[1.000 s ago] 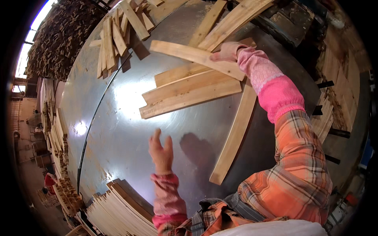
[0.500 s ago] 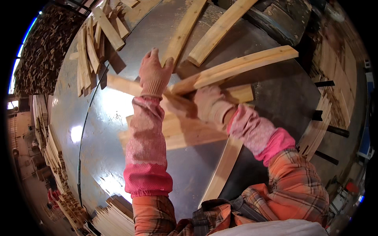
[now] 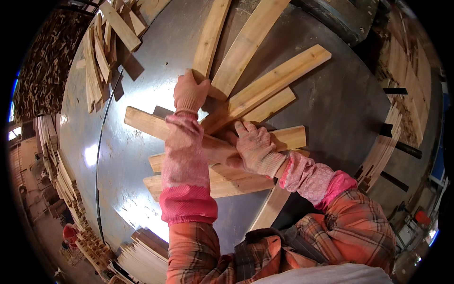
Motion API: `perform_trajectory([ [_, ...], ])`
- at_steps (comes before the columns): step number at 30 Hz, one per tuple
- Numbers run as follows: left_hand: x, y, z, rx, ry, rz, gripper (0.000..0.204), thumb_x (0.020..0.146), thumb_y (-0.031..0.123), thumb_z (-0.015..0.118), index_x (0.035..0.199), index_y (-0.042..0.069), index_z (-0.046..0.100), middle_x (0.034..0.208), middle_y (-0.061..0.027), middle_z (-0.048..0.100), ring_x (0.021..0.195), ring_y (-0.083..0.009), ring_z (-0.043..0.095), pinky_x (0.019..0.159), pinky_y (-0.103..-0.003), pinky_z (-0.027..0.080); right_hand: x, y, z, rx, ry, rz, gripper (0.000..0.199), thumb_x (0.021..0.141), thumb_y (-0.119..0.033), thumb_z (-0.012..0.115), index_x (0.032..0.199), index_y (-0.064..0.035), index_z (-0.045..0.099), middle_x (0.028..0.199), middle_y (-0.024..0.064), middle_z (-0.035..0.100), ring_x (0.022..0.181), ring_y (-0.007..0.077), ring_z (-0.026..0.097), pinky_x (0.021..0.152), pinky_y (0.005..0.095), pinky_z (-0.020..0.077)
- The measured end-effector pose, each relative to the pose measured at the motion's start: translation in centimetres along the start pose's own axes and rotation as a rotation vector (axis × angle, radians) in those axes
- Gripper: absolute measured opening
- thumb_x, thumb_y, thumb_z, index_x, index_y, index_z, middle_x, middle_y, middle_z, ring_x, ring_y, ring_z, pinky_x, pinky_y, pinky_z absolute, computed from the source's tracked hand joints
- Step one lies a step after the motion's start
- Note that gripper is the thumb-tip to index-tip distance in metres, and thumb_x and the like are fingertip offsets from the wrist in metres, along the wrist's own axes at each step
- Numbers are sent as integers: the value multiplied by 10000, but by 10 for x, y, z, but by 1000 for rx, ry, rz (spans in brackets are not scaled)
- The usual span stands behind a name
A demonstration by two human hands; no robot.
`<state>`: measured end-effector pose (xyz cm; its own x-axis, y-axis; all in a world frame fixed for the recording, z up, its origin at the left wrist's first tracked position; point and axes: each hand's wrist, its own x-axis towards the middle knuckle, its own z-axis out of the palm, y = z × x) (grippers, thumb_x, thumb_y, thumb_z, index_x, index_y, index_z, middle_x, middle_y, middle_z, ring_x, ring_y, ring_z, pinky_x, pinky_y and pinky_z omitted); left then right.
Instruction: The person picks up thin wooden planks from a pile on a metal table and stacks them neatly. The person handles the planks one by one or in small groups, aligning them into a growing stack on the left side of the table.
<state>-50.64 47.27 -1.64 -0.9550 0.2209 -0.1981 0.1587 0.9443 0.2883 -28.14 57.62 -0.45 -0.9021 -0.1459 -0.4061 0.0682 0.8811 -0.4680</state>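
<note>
Several flat wooden slats lie fanned out on a shiny grey metal table [image 3: 142, 71]. My left hand [image 3: 190, 93], in a pale glove and pink sleeve cover, reaches forward and grips the near end of a long upright slat [image 3: 211, 35]. My right hand [image 3: 254, 147], gloved the same way, presses down on a slat [image 3: 146, 122] that runs crosswise over a small stack of boards [image 3: 236, 182]. Two more slats [image 3: 279, 78] angle away to the upper right, between the hands.
A loose heap of short slats [image 3: 101, 45] sits at the table's far left. Neat bundles of thin boards [image 3: 142, 258] lie at the near left edge. Stacked wood [image 3: 402, 109] and dark brackets line the right side. Piles of timber [image 3: 38, 71] fill the floor at left.
My left hand has reached further forward and right onto the end of an upright slat. My right hand has drawn back toward me and now presses on the crosswise slat.
</note>
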Motion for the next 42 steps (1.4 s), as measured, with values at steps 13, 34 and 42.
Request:
perform_trajectory([
  [13, -267, -126, -18, -1273, -38, -176, 479, 924, 255, 669, 1268, -75, 621, 1036, -115, 651, 911, -216, 638, 854, -359, 561, -96, -102, 104, -20, -299, -152, 846, 788, -482, 779, 1496, -133, 474, 1607, 193, 330, 1366, 401, 428, 1001, 530, 442],
  [34, -741, -246, 30, -1929, 297, -757, 549, 949, 250, 686, 1439, 66, 522, 1310, -119, 642, 1195, -282, 627, 1031, -521, 501, -150, -200, 138, -364, -212, 46, 1092, 771, -456, 812, 1622, -78, 240, 1492, 237, 493, 1383, 368, 492, 1107, 478, 454],
  [42, -818, -278, 46, -2202, 292, -584, 636, 953, 225, 662, 1510, 6, 448, 1400, -162, 601, 1275, -310, 597, 1093, -495, 470, -241, -144, 146, -149, -6, -336, 895, 787, -140, 735, 1568, -55, 306, 1438, 248, 518, 1315, 423, 517, 1093, 508, 447],
])
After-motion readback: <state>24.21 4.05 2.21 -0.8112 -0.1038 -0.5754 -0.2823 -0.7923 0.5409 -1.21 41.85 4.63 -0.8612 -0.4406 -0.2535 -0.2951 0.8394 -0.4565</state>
